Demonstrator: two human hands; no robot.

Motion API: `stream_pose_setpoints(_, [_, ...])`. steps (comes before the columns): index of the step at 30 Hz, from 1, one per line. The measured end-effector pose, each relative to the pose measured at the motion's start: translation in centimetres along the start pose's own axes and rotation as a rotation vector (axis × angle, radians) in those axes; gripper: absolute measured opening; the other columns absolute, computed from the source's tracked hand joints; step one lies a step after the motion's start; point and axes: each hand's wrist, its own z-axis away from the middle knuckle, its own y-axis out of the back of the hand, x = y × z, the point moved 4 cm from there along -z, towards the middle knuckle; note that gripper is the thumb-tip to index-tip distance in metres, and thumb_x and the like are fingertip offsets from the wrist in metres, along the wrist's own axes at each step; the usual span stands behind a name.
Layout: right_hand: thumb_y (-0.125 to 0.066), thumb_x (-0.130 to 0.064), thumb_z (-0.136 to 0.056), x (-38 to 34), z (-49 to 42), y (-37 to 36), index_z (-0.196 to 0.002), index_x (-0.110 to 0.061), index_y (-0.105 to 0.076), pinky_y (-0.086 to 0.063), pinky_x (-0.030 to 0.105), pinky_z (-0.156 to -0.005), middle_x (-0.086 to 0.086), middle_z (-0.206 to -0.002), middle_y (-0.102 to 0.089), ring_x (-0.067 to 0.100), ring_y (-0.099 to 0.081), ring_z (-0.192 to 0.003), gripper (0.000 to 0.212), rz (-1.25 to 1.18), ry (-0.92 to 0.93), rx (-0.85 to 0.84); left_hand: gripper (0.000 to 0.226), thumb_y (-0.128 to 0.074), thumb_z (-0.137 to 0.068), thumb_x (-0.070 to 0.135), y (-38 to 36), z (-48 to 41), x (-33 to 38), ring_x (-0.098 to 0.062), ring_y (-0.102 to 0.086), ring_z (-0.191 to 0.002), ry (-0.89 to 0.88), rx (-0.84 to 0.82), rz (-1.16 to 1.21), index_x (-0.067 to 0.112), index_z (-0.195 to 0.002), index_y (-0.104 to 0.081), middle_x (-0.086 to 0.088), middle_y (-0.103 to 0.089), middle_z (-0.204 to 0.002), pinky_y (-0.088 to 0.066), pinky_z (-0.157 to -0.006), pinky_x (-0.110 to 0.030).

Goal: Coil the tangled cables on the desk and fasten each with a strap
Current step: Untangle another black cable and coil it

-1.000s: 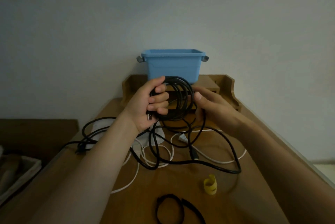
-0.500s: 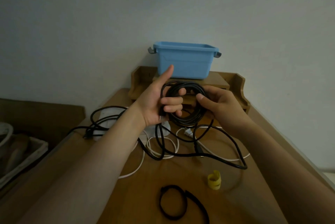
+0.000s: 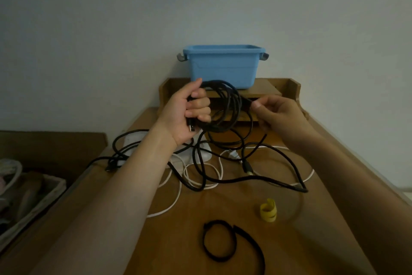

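Head view: in the centre of the frame the left hand [image 3: 189,114] grips the wound part of the black cable [image 3: 231,105], its fingers [image 3: 200,103] curled tight round the left side of the loops, with 1 plug end poking out below the fist. The coil stands roughly upright in front of the blue bin [image 3: 223,67], its open face toward the camera. Just right of it, the right hand [image 3: 278,114] pinches 1 strand between thumb and fingertips [image 3: 258,104], the other fingers loosely curled and holding nothing else. That strand runs sideways from the pinch to the coil, so the coil lies to the left of the right hand. The unwound rest of the cable drops to the tabletop [image 3: 178,241] and sprawls toward the lower right, crossing the white cable [image 3: 214,163]. The likely next move is for the right hand to carry its strand leftward over the coil as 1 more loop. The 2 straps, the yellow strap [image 3: 268,210] and the black strap [image 3: 219,243], lie untouched at lower centre, nearer the right hand.
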Motion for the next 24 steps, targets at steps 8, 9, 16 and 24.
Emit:
stream_pose_setpoints(8, [-0.063, -0.017, -0.099, 3.6, 0.3, -1.4, -0.097, -0.016, -0.067, -0.056, 0.037, -0.093, 0.005, -0.091, -0.075, 0.015, -0.072, -0.09, 0.005, 0.265, -0.221, -0.314, 0.041, -0.048, -0.104, 0.041, 0.9, 1.0, 3.6, -0.005, -0.029, -0.042, -0.365, 0.16, 0.288, 0.025, -0.067, -0.047, 0.009, -0.031, -0.049, -0.031, -0.052, -0.017])
stream_pose_setpoints(9, [-0.062, -0.018, -0.099, 4.0, 0.5, -1.4, -0.099, -0.017, -0.067, -0.056, 0.038, -0.094, 0.004, -0.093, -0.075, 0.015, -0.071, -0.092, 0.005, 0.282, -0.241, -0.335, 0.041, -0.048, -0.105, 0.041, 1.0, 1.2, 3.9, -0.005, -0.03, -0.043, -0.39, 0.179, 0.317, 0.024, -0.067, -0.048, 0.009, -0.032, -0.05, -0.032, -0.053, -0.018])
stream_pose_setpoints(16, [-0.058, -0.013, -0.101, 1.8, -0.4, 1.4, -0.101, -0.015, -0.065, -0.061, 0.035, -0.078, 0.001, -0.081, -0.069, 0.014, -0.069, -0.072, 0.008, 0.143, -0.144, -0.068, 0.041, -0.042, -0.108, 0.038, 1.9, 1.2, 4.5, -0.005, -0.04, -0.048, -0.486, 0.257, 0.426, 0.019, -0.073, -0.055, 0.009, -0.039, -0.058, -0.044, -0.058, -0.021])
stream_pose_setpoints(24, [-0.076, -0.028, -0.091, -1.7, -0.3, 7.2, -0.104, -0.015, -0.07, -0.052, 0.022, -0.069, -0.002, -0.089, -0.067, 0.009, -0.064, -0.083, 0.02, 0.205, 0.11, 0.558, 0.021, -0.045, -0.108, 0.026, 0.3, 0.5, 2.7, -0.011, -0.064, -0.073, -0.417, 0.234, 0.225, 0.017, -0.096, -0.06, 0.003, -0.064, -0.084, -0.056, -0.089, -0.03])
